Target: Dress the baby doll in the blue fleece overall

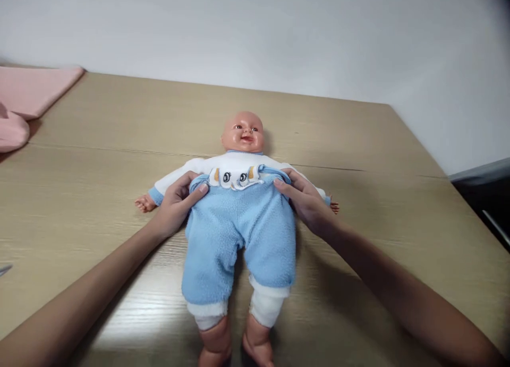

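A baby doll [245,133] lies on its back on the table, head away from me and bare feet toward me. It wears a white top [191,168] with blue cuffs and fleecy blue pants [239,213] with white hems. An animal face patch [235,177] shows at the waist. My left hand [179,199] pinches the waistband at its left side, thumb on top. On the other side my right hand [305,197] grips the waistband the same way. The fingers under the fabric are partly hidden.
The wooden table [99,117] has seams running across it. Pink cloth [35,91] lies at the far left. A small shiny object [5,270], too cut off to name, sits at the left edge. A pale wall [255,37] stands behind, and something dark [486,191] is beyond the right edge.
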Demonstrator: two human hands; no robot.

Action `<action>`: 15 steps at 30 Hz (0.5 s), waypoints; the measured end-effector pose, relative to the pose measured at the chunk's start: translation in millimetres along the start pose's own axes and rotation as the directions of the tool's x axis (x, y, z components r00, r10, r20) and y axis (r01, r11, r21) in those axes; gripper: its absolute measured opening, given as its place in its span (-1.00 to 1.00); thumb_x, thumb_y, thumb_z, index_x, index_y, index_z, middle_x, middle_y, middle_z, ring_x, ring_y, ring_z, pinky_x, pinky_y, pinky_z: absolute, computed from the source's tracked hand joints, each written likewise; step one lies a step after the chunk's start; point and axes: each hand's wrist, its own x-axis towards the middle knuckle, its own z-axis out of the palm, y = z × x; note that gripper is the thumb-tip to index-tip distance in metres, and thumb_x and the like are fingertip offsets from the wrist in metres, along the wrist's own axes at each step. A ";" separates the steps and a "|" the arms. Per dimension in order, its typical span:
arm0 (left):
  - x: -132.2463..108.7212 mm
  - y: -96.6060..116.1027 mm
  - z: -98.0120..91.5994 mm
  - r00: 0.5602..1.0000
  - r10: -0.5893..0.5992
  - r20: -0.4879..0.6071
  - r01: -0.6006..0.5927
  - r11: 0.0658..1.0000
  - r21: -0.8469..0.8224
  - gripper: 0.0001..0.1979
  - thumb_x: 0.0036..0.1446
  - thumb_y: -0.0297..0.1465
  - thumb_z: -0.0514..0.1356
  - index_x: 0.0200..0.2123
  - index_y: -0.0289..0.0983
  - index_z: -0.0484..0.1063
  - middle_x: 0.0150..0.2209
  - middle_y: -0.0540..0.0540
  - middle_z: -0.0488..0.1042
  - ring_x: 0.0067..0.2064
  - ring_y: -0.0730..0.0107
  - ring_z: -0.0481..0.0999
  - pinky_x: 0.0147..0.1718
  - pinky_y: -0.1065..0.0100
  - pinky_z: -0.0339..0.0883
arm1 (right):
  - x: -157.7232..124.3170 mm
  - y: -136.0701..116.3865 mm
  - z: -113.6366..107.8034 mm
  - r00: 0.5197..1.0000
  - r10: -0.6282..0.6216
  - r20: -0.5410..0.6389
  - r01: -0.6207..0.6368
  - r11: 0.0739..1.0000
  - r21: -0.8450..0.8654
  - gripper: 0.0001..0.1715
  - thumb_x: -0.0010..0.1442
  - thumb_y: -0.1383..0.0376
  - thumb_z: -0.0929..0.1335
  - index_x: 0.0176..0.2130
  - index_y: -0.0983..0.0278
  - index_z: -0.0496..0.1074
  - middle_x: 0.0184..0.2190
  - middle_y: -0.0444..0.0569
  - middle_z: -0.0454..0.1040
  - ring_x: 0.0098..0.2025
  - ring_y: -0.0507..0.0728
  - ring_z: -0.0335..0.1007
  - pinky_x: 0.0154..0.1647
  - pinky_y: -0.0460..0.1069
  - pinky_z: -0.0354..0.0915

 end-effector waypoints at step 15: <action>-6.8 2.1 9.4 0.929 0.338 -0.151 -0.294 0.922 0.253 -0.53 0.37 -0.08 0.45 0.15 -0.08 0.36 0.10 -0.12 0.41 0.09 0.15 0.45 0.13 0.17 0.38 | -184.1 20.0 40.3 0.799 -0.595 0.088 0.409 0.431 -0.804 -0.79 0.46 0.46 0.45 0.03 0.20 0.54 -0.16 -0.02 0.59 -0.10 0.17 0.59 -0.04 0.07 0.54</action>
